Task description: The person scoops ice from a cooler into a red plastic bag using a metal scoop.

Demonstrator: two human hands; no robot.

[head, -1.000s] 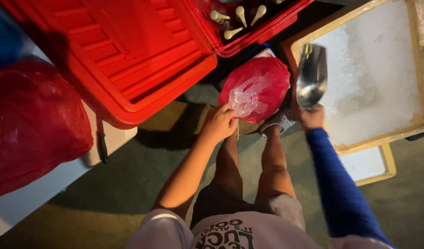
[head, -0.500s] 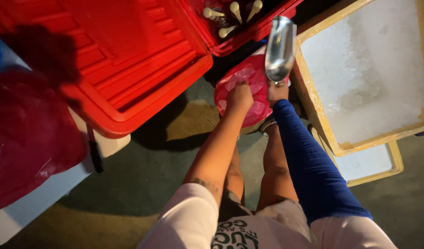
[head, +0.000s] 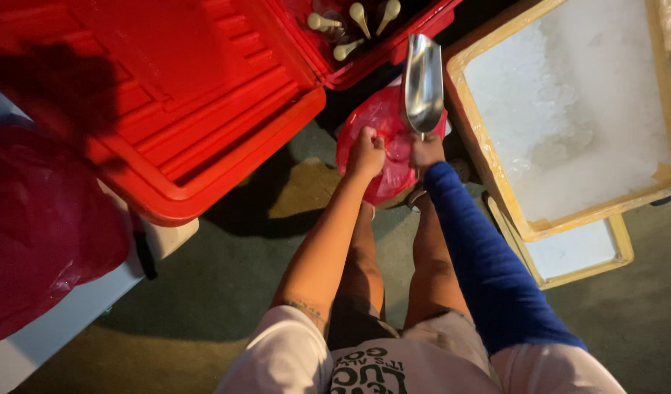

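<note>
My left hand [head: 366, 152] is clamped on the red bag [head: 383, 120]; my right hand [head: 425, 152] grips the metal scoop [head: 423, 82]. I'd hold the bag's mouth wide and tip slowly.

Person, seen from above.
- Left hand [head: 366, 152]: bare; forearm bare, with a small dark tattoo mark near the elbow.
- Right hand [head: 426, 151]: bare; arm covered from wrist to above the elbow by a close-fitting royal-blue fabric arm sleeve [head: 489, 270].
- Torso: pale pinkish-white short-sleeved cotton T-shirt [head: 292, 357] with bold dark block lettering printed across the chest.
- Legs: bare below the knee; dark shorts show at the thighs. Footwear cannot be made out.
</note>
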